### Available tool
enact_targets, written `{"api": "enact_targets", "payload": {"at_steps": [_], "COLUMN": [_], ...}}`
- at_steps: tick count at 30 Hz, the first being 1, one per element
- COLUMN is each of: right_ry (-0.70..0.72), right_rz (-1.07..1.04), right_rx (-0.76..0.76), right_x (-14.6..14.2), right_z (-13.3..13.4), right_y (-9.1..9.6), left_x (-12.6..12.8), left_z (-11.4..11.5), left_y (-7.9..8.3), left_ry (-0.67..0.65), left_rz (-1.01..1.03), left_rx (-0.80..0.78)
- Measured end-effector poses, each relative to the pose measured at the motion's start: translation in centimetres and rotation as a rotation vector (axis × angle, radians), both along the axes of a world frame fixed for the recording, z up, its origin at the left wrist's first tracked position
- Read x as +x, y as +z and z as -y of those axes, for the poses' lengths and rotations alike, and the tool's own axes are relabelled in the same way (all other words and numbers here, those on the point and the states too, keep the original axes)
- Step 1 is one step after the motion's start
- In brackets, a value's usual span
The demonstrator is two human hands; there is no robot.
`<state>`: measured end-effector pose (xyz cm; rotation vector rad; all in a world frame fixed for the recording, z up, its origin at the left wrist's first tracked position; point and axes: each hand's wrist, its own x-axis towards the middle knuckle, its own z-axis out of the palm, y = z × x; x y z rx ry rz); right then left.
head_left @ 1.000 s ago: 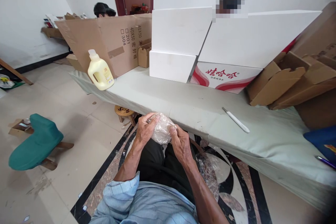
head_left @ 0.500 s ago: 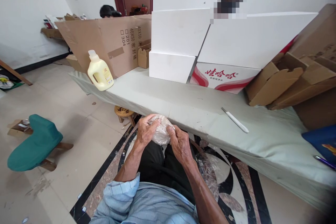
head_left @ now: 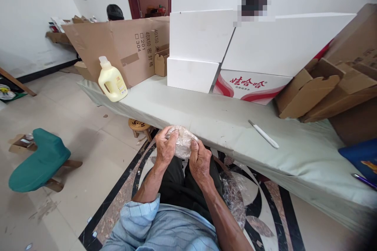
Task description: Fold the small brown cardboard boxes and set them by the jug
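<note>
Above my lap, just off the table's front edge, I hold a round bundle of crinkled clear plastic film [head_left: 183, 143] between both hands. My left hand [head_left: 165, 145] grips its left side, thumb pressed on top. On the other side my right hand [head_left: 201, 160] pinches the film between thumb and bent fingers. Whatever the film may wrap cannot be made out. More loose clear plastic [head_left: 234, 196] lies on the floor to the right of my legs. A white-handled knife [head_left: 263, 134] rests on the table beyond my right hand.
The cloth-covered table [head_left: 194, 104] carries a yellow jug [head_left: 113, 82], white boxes [head_left: 200, 35], a red-and-white carton [head_left: 250, 86] and open brown boxes [head_left: 309, 90]. A large cardboard sheet [head_left: 118, 43] stands at left. On the floor are a green seat [head_left: 38, 160] and a wooden stool [head_left: 138, 124].
Both hands have shifted slightly, and the plastic bundle is turned a little and sits a bit higher and to the right. A person's head behind the cardboard has moved left.
</note>
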<state>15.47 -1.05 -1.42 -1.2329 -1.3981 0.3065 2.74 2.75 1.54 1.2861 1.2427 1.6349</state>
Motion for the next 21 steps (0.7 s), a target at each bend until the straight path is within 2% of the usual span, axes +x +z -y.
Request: {"api": "enact_targets", "payload": {"at_steps": [3, 8, 10, 13, 17, 21], "right_ry": [-0.007, 0.062, 0.096, 0.179, 0.319, 0.323], "right_rz": [0.030, 0.021, 0.016, -0.063, -0.253, -0.191], "right_rx": [0.020, -0.016, -0.038, -0.109, -0.208, -0.207], "right_x": [0.5, 2.1, 2.4, 2.4, 2.4, 2.3], "right_z": [-0.5, -0.7, -0.6, -0.3, 0.3, 0.7], "right_y": [0.1, 0.5, 0.7, 0.8, 1.1, 1.5], "left_x": [-0.3, -3.0, -3.6, -3.2, -2.3, -1.9], "left_z": [-0.3, -0.7, -0.7, -0.6, -0.7, -0.8], "left_y": [0.0, 0.7, 0.8, 0.8, 0.6, 0.5], "left_ry": [-0.026, -0.313, -0.355, -0.294, -0.135, -0.091], "left_rz": [-0.005, -0.029, -0.059, -0.114, -0.018, 0.039], "left_rx": [-0.053, -0.170, -0.168, -0.142, -0.113, -0.111]}}
